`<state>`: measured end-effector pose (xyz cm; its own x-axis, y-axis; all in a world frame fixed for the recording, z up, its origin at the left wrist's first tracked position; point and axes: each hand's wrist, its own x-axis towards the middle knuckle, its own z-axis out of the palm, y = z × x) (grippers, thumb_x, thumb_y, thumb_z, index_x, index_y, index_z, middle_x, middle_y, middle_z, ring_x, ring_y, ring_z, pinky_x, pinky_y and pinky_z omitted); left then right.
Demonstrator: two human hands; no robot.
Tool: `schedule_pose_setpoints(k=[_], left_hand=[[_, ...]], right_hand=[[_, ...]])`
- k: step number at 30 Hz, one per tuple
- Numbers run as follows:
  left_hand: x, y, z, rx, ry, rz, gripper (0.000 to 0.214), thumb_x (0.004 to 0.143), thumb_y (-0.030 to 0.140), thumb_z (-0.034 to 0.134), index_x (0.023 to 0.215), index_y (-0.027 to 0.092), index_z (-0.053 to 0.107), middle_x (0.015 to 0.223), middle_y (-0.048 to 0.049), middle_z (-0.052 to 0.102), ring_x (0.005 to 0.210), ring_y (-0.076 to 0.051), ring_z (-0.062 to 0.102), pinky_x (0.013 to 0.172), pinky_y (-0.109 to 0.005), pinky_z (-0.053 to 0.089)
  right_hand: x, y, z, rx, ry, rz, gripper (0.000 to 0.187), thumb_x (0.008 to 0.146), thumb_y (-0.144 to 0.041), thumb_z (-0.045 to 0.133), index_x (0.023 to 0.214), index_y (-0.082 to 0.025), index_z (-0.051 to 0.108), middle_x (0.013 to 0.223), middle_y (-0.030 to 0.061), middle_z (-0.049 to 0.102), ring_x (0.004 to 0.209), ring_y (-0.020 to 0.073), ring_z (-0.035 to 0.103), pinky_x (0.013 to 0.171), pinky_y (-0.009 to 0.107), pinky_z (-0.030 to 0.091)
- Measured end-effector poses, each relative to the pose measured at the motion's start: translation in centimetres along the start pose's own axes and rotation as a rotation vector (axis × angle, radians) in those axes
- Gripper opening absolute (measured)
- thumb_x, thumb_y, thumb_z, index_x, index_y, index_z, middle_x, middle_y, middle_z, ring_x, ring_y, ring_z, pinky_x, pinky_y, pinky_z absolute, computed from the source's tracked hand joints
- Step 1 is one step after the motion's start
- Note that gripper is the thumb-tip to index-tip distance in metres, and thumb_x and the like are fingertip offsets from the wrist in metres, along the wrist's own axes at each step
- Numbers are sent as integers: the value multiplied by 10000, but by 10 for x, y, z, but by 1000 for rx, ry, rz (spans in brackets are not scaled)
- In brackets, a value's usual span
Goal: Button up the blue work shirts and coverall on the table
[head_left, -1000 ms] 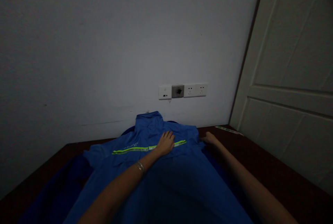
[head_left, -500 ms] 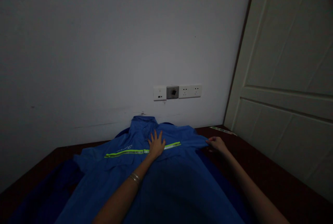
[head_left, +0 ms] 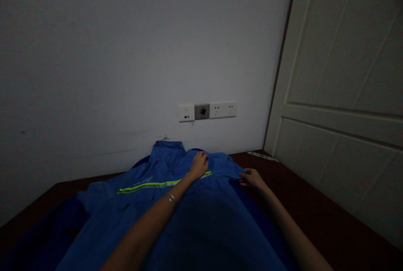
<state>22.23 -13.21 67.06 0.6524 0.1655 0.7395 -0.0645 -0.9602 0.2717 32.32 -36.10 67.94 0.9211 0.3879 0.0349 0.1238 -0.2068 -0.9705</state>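
Note:
A blue jacket (head_left: pixel 201 216) lies spread out, its collar pointing at the wall and a yellow-green reflective strip running across its chest. My left hand (head_left: pixel 199 166), with bangles on the wrist, rests on the chest just above the strip's right end. Its fingers look slightly bent over the cloth and grip nothing I can see. At the right, my right hand (head_left: pixel 252 177) pinches the outer edge of the short light-blue sleeve (head_left: pixel 231 170). Darker blue fabric (head_left: pixel 50 233) shows beside the jacket on the left and along its right side.
The jacket lies on a dark reddish-brown surface (head_left: pixel 302 216) that meets a pale wall (head_left: pixel 94 73). Wall sockets (head_left: pixel 223 110) sit above the collar. A white panelled door (head_left: pixel 346 73) stands at the right. A thin printed strip (head_left: pixel 262 156) lies near the corner.
My left hand has slid right across the chest, and its spread fingers have drawn closer together. My right hand stays at the sleeve edge. The view has shifted slightly right.

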Motion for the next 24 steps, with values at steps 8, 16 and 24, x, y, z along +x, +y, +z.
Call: schedule_pose_setpoints(k=[8,16,24], left_hand=[[69,15,17,-128,-349,-119,474,841,438,279,980,82,560,1000,-176,596,936,-262,552,826,-370,385],[99,18,23,-275,-530,-150,419,762,455,456,651,85,619,631,-85,618,644,-178,569,600,-234,417],[112,23,13,-524,-757,-185,92,515,141,660,474,111,583,385,29,459,426,-96,415,464,-211,353]], right_hand=[[-18,-31,18,122,-98,-302,192,666,-253,631,758,-181,479,655,-32,573,592,96,576,525,226,536],[-49,-60,25,253,-296,-306,288,626,-338,668,771,-174,481,649,-31,579,594,75,577,561,174,481],[-43,-58,14,-159,-222,-324,305,703,-446,556,824,-183,459,554,-59,535,411,78,536,323,137,369]])
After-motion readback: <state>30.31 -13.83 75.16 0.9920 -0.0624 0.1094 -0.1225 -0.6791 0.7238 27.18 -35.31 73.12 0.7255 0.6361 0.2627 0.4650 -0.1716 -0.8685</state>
